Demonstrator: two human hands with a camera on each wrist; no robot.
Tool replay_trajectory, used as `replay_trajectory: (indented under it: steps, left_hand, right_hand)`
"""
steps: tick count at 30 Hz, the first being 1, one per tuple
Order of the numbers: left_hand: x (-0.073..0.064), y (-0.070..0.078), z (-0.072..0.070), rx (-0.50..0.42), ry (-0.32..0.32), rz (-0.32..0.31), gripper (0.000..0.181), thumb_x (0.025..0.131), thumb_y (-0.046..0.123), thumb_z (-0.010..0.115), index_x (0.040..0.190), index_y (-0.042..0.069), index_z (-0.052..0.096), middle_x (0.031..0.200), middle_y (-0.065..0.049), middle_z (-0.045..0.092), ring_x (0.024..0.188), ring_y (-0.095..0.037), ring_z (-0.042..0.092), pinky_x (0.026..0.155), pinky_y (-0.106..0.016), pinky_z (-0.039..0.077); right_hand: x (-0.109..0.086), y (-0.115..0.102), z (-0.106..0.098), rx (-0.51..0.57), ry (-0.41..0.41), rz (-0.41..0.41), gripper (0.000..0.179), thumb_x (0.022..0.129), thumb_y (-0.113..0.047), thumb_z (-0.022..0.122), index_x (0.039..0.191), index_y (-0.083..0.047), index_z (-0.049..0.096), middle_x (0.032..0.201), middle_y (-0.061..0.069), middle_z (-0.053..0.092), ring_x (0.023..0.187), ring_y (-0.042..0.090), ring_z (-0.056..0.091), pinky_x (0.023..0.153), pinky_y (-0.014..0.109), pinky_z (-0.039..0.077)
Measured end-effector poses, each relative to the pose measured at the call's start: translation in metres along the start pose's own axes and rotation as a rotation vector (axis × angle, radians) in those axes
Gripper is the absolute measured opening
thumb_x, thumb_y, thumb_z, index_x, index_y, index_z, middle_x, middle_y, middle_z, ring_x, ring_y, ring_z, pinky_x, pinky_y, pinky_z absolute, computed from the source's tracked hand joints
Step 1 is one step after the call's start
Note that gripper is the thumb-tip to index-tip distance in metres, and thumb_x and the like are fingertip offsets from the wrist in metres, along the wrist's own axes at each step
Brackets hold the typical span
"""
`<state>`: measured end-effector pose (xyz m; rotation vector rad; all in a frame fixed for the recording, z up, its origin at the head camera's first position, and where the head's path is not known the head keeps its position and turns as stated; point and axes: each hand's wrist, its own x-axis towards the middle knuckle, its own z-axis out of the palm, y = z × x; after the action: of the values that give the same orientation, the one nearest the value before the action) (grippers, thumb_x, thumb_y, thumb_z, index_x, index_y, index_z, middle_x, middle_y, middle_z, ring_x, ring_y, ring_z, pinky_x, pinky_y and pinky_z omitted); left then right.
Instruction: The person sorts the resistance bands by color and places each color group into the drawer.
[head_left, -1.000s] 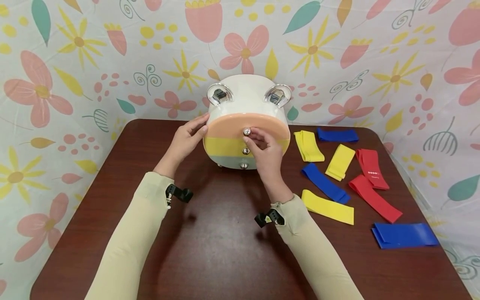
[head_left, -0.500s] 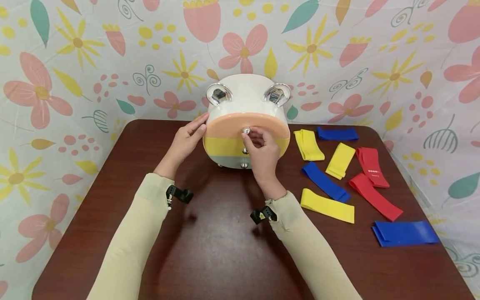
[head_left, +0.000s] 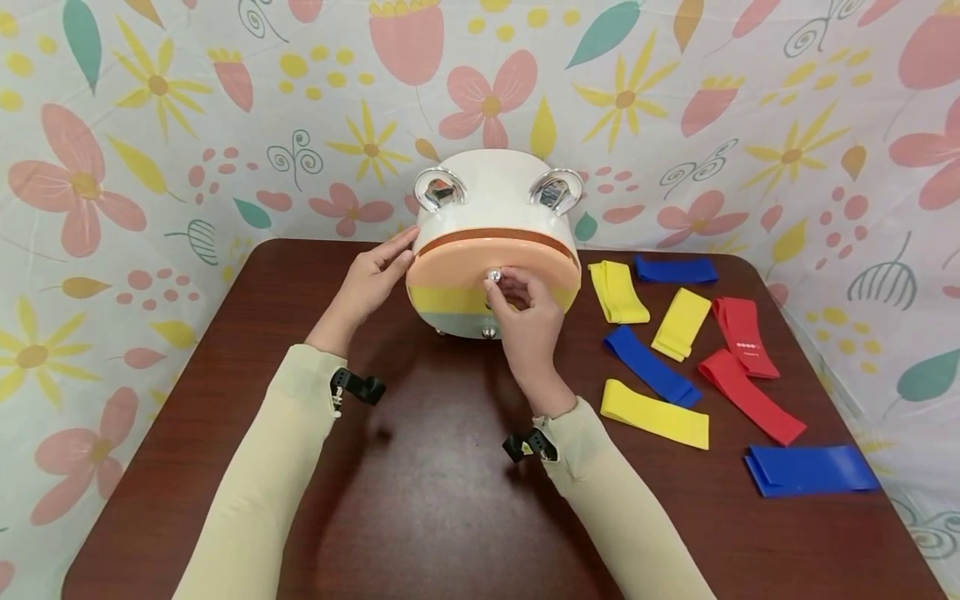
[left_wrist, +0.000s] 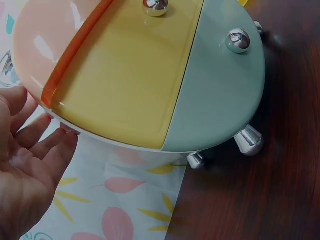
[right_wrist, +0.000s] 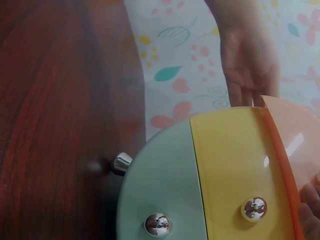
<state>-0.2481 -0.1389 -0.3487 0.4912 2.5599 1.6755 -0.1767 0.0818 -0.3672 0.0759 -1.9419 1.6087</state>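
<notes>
A small white drawer chest (head_left: 495,187) with shiny silver ear shapes stands at the back of the table. Its rounded front has a peach top drawer (head_left: 450,265), a yellow middle drawer (left_wrist: 125,75) and a grey-green bottom drawer (left_wrist: 220,85). My right hand (head_left: 531,325) pinches the top drawer's silver knob (head_left: 492,275) between thumb and fingers. That drawer stands slightly out, baring an orange gap along its upper edge. My left hand (head_left: 367,290) rests against the chest's left side with fingers extended; in the left wrist view its fingertips touch the side.
Right of the chest, several flat folded bands lie spread out: yellow (head_left: 655,414), blue (head_left: 812,470) and red (head_left: 750,396). A flower-printed cloth (head_left: 300,100) hangs close behind the dark wooden table (head_left: 435,500). The chest has silver feet (left_wrist: 249,140).
The peach drawer has come forward a little from the chest, with my right hand drawing its knob towards me. My left hand has stayed at the chest's side.
</notes>
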Motion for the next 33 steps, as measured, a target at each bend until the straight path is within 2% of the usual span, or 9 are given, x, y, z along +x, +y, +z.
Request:
replay_trajectory:
  steps: [5, 10, 16, 18, 23, 25, 33]
  left_hand:
    - [0.002, 0.000, -0.001, 0.041, -0.001, -0.004, 0.048, 0.109, 0.025, 0.050, 0.156, 0.017, 0.044, 0.166, -0.003, 0.039, 0.158, -0.022, 0.031, 0.128, -0.046, 0.032]
    - [0.001, 0.001, 0.000, 0.037, 0.008, 0.002, 0.047, 0.109, 0.024, 0.049, 0.156, 0.016, 0.045, 0.165, -0.004, 0.039, 0.158, -0.022, 0.031, 0.128, -0.045, 0.032]
    - [0.001, 0.000, 0.000, 0.034, 0.006, -0.004, 0.047, 0.109, 0.024, 0.050, 0.156, 0.016, 0.045, 0.165, -0.004, 0.039, 0.157, -0.022, 0.032, 0.128, -0.045, 0.032]
    - [0.002, 0.000, -0.001, 0.029, 0.008, -0.002, 0.047, 0.109, 0.024, 0.051, 0.155, 0.016, 0.045, 0.165, -0.005, 0.040, 0.157, -0.022, 0.032, 0.128, -0.045, 0.032]
    - [0.002, 0.001, -0.001, 0.020, 0.011, 0.010, 0.047, 0.108, 0.023, 0.052, 0.154, 0.014, 0.047, 0.164, -0.006, 0.041, 0.157, -0.023, 0.032, 0.128, -0.044, 0.032]
    - [0.002, 0.001, -0.001, 0.020, 0.014, 0.016, 0.047, 0.108, 0.022, 0.052, 0.154, 0.013, 0.047, 0.164, -0.007, 0.041, 0.157, -0.023, 0.032, 0.128, -0.044, 0.032]
    - [0.003, 0.000, -0.002, 0.016, 0.015, 0.022, 0.047, 0.108, 0.021, 0.053, 0.154, 0.013, 0.047, 0.163, -0.008, 0.042, 0.157, -0.023, 0.033, 0.126, -0.043, 0.034]
  right_hand:
    - [-0.007, -0.003, -0.005, -0.016, -0.003, -0.015, 0.024, 0.089, -0.009, 0.080, 0.107, 0.005, 0.074, 0.097, 0.023, 0.075, 0.086, 0.030, 0.074, 0.081, 0.017, 0.059]
    - [-0.013, -0.005, -0.009, -0.011, -0.008, -0.023, 0.024, 0.088, -0.010, 0.081, 0.106, 0.005, 0.074, 0.096, 0.022, 0.076, 0.085, 0.024, 0.074, 0.081, 0.013, 0.057]
    - [-0.018, -0.003, -0.013, -0.018, -0.027, -0.045, 0.025, 0.087, -0.008, 0.081, 0.106, 0.006, 0.073, 0.096, 0.022, 0.076, 0.086, 0.029, 0.074, 0.082, 0.010, 0.056]
    - [-0.020, -0.003, -0.015, -0.026, -0.030, -0.055, 0.024, 0.087, -0.008, 0.081, 0.106, 0.006, 0.073, 0.096, 0.022, 0.076, 0.086, 0.024, 0.075, 0.082, 0.010, 0.056]
    - [-0.026, -0.005, -0.019, -0.020, -0.032, -0.073, 0.024, 0.086, -0.006, 0.081, 0.105, 0.005, 0.074, 0.095, 0.021, 0.076, 0.084, 0.000, 0.070, 0.082, 0.011, 0.057]
    - [-0.028, -0.005, -0.021, -0.021, -0.037, -0.078, 0.024, 0.086, -0.006, 0.082, 0.106, 0.005, 0.074, 0.096, 0.021, 0.076, 0.085, -0.004, 0.068, 0.082, 0.011, 0.057]
    - [-0.042, -0.008, -0.025, -0.039, -0.047, -0.126, 0.024, 0.084, -0.003, 0.083, 0.105, 0.004, 0.074, 0.096, 0.019, 0.077, 0.085, 0.012, 0.074, 0.082, 0.013, 0.058]
